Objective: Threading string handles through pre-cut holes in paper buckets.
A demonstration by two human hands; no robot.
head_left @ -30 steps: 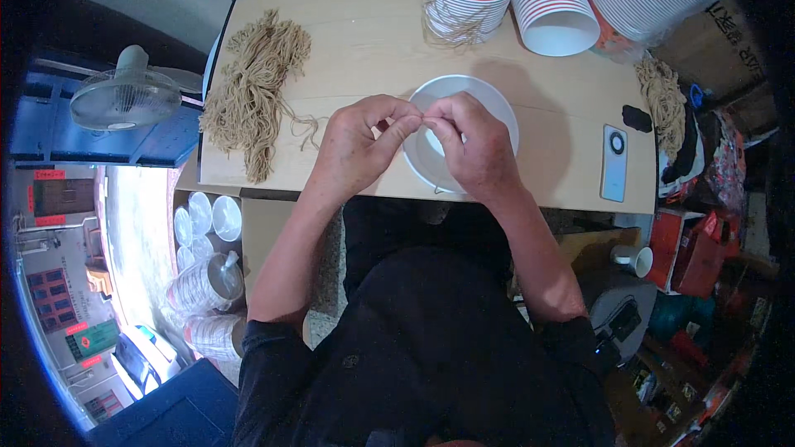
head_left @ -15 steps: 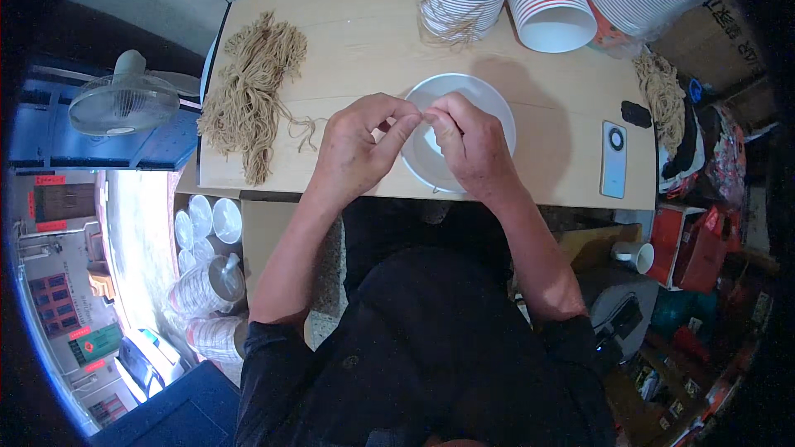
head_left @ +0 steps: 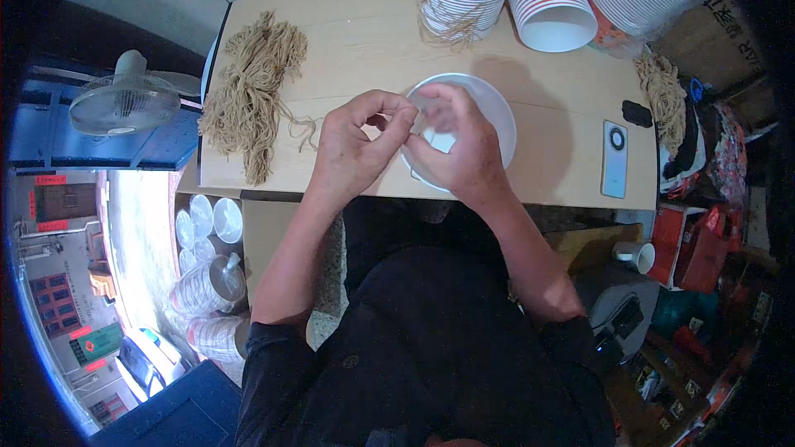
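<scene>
A round white paper bucket (head_left: 494, 112) stands in front of me near the table's front edge, its open mouth facing up. Over its left rim my left hand (head_left: 358, 142) pinches thumb against forefinger; whatever is between them is too small to make out. My right hand (head_left: 474, 153) hovers above the bucket, thumb and fingers apart, the fingers smeared by motion. The two hands nearly touch. Left of them lies a tangled heap of tan cord (head_left: 257, 91), with one loose strand (head_left: 300, 128) trailing toward my left wrist.
At the back stand an orange-patterned bucket stack (head_left: 462, 0) with tan cords around it and white nested buckets (head_left: 555, 16). A phone (head_left: 614, 159), a small black item (head_left: 636, 113) and more cord (head_left: 662, 99) lie right. A fan (head_left: 124, 103) is at left, a mug (head_left: 633, 257) lower right.
My right thumb and fingers have parted from their pinch and moved apart. The left hand keeps its pinch, shifted slightly left.
</scene>
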